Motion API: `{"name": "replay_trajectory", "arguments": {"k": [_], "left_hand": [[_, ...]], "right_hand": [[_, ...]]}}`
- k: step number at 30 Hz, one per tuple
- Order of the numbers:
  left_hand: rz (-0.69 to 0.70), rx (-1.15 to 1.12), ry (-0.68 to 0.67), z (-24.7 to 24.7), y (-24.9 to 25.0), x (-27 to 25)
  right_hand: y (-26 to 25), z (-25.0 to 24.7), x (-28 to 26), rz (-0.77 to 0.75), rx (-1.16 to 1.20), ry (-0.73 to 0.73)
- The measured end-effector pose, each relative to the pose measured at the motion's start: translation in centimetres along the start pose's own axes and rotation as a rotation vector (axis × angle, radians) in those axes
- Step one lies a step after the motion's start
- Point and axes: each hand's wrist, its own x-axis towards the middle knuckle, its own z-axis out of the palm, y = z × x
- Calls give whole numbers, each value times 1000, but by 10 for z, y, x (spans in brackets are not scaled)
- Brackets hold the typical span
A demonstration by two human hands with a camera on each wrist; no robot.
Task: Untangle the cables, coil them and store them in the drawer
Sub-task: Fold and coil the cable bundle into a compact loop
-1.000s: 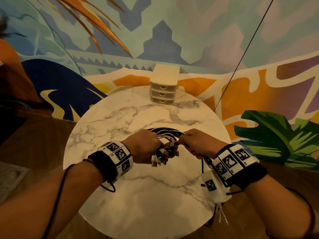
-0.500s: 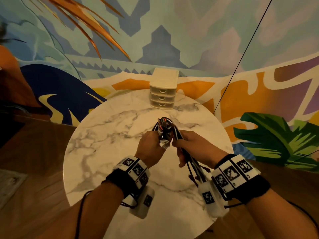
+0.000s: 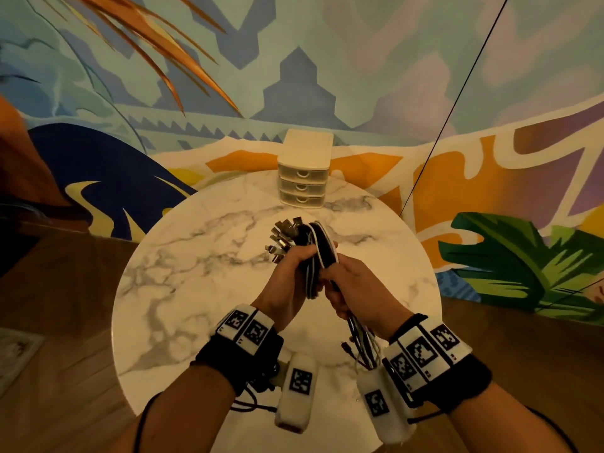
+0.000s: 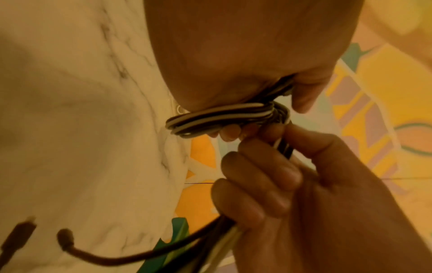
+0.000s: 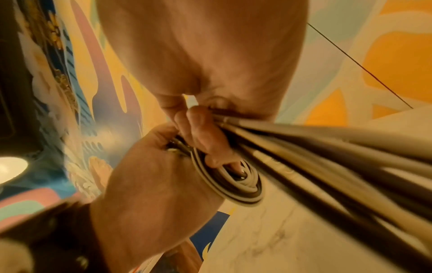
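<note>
A bundle of black and white cables [image 3: 322, 248] is held above the middle of the round marble table [image 3: 196, 289]. My left hand [image 3: 291, 282] grips the bundle just below its metal plugs [image 3: 283, 237], which fan out upward. My right hand [image 3: 351, 289] grips the same cables on the right, and their loose ends [image 3: 361, 341] hang toward my right wrist. The left wrist view shows the folded cable loop [image 4: 222, 118] pinched between the two hands. In the right wrist view the loop [image 5: 236, 184] curls under my right fingers [image 5: 201, 133]. The small cream drawer unit [image 3: 304, 173] stands at the table's far edge, its three drawers closed.
A painted wall rises directly behind the table and drawer unit. A thin black line [image 3: 451, 103] slants down from the upper right to the table's right edge. Wooden floor [image 3: 65, 322] surrounds the table.
Both hands have lifted and turned the bundle, so the plugs now point up and away instead of down. The left wrist rotated, and the cable ends now trail toward my right wrist.
</note>
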Motion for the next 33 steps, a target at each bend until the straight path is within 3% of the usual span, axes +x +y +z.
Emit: {"name": "replay_trajectory", "arguments": {"k": [4,9,16,19,24,27,33], "left_hand": [[12,-67,24,10,10,3],[86,-138,32,16,20,7],[34,-163,-20,13,28,3],[44,-62,-124,12,32,-3],[-64,134,-249,15,53,-13],[-98,330,-318,18,59,-22],[-46,859,-327,34,41,-31]], "right_hand": [[9,12,-4,-25,-278,-67],[31,19,0,86,-171,-168],[50,-1,28,82,-531,-211],[47,-14,31,96,-698,-275],[38,-31,37,-22,-921,-308],[45,-40,37,48,-1066,-322],[43,-54,41,279,-1025,-345]]}}
